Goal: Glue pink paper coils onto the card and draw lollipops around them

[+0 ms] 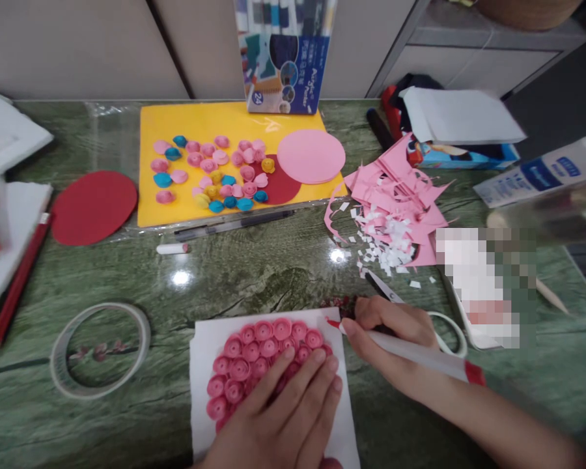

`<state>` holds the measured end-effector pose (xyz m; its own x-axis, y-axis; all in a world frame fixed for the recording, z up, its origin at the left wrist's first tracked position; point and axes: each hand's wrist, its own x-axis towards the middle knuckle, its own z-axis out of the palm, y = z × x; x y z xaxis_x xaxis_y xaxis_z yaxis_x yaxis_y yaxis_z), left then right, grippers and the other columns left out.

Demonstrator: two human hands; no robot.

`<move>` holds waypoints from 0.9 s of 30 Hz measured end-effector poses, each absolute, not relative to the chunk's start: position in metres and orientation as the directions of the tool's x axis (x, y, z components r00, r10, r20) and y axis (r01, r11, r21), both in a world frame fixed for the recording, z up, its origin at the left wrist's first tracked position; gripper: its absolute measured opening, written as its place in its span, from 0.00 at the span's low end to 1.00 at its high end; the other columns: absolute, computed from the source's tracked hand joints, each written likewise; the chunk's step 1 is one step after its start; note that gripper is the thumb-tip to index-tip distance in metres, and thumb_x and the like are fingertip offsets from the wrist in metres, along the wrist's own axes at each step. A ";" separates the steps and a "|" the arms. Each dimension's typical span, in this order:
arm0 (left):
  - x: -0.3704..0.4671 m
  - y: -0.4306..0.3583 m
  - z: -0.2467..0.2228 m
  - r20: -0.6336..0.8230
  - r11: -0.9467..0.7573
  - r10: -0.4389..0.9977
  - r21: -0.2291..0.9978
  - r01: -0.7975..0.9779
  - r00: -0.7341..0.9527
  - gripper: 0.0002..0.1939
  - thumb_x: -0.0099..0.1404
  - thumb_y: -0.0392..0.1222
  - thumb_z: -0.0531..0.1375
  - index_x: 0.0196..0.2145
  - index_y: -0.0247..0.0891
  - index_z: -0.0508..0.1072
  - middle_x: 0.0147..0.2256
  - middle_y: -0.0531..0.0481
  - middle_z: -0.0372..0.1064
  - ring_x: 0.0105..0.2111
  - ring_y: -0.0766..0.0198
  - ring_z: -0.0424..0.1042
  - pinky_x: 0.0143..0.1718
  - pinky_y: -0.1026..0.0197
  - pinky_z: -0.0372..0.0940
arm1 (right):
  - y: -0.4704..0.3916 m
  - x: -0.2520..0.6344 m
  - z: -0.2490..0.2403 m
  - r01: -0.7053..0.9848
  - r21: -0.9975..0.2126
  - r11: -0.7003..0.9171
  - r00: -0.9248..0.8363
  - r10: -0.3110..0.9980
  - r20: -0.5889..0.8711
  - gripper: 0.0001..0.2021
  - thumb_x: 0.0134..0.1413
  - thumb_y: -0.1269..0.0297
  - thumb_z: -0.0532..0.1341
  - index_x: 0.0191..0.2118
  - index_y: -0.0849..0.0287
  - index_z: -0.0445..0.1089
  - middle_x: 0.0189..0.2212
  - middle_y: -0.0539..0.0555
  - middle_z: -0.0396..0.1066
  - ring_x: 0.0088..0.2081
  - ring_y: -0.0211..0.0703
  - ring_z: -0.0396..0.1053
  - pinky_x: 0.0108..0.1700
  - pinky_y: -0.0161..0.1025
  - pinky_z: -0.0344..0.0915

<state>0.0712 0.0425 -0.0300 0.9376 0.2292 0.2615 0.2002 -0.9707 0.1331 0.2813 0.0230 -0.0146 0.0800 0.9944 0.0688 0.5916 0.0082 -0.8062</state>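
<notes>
Scissors [383,286] lie part-hidden behind right hand [403,326], near probable phone [474,293].

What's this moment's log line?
left hand: flat on pink paper flowers; right hand: gripping marker, tip near corner of white sheet; scissors: near right hand

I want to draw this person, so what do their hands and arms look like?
The bare, slim-fingered left hand and bare right hand show no gloves or rings. The uncovered right forearm shows no sleeve, watch or bracelet. The left forearm is out of view.
</notes>
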 end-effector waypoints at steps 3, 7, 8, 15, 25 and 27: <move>0.071 0.042 -0.030 0.266 -0.969 0.235 0.137 0.205 0.935 0.24 0.66 0.55 0.49 0.50 0.36 0.70 0.53 0.47 0.65 0.60 0.54 0.52 0.63 0.47 0.35 | 0.024 0.281 -0.014 0.585 -0.810 0.027 0.072 0.994 0.086 0.13 0.52 0.70 0.59 0.21 0.56 0.54 0.16 0.43 0.53 0.17 0.30 0.53 0.20 0.32 0.52; 0.071 0.041 -0.031 0.263 -0.971 0.227 0.133 0.198 0.938 0.25 0.66 0.54 0.49 0.50 0.35 0.69 0.54 0.46 0.65 0.59 0.53 0.53 0.63 0.46 0.36 | 0.025 0.281 -0.013 0.591 -0.805 0.043 0.056 0.994 0.094 0.13 0.52 0.69 0.59 0.22 0.55 0.56 0.16 0.44 0.55 0.17 0.31 0.55 0.20 0.32 0.54; 0.071 0.042 -0.031 0.265 -0.972 0.225 0.132 0.196 0.938 0.25 0.66 0.54 0.49 0.50 0.35 0.69 0.54 0.46 0.65 0.59 0.52 0.53 0.63 0.46 0.36 | 0.026 0.280 -0.013 0.596 -0.802 0.044 0.055 0.994 0.096 0.13 0.52 0.69 0.59 0.22 0.56 0.56 0.16 0.44 0.55 0.17 0.30 0.55 0.20 0.31 0.54; 0.072 0.043 -0.029 0.262 -0.970 0.229 0.142 0.197 0.937 0.24 0.66 0.54 0.49 0.50 0.35 0.69 0.53 0.47 0.66 0.58 0.53 0.54 0.63 0.46 0.35 | 0.023 0.279 -0.016 0.592 -0.806 0.030 0.088 0.991 0.101 0.11 0.52 0.69 0.60 0.23 0.56 0.57 0.16 0.44 0.57 0.17 0.30 0.56 0.19 0.31 0.55; 0.071 0.043 -0.030 0.261 -0.970 0.226 0.146 0.193 0.938 0.24 0.66 0.53 0.49 0.50 0.35 0.69 0.53 0.46 0.66 0.58 0.53 0.55 0.63 0.46 0.36 | 0.022 0.280 -0.017 0.637 -0.771 0.018 0.116 0.986 0.119 0.12 0.51 0.70 0.61 0.24 0.56 0.56 0.17 0.44 0.58 0.17 0.30 0.56 0.20 0.30 0.54; 0.071 0.043 -0.030 0.265 -0.970 0.227 0.147 0.193 0.937 0.24 0.65 0.53 0.49 0.50 0.35 0.69 0.53 0.46 0.66 0.58 0.53 0.55 0.63 0.46 0.36 | 0.022 0.281 -0.017 0.646 -0.763 0.023 0.112 0.986 0.124 0.12 0.51 0.70 0.60 0.24 0.56 0.56 0.17 0.44 0.57 0.17 0.29 0.55 0.20 0.30 0.54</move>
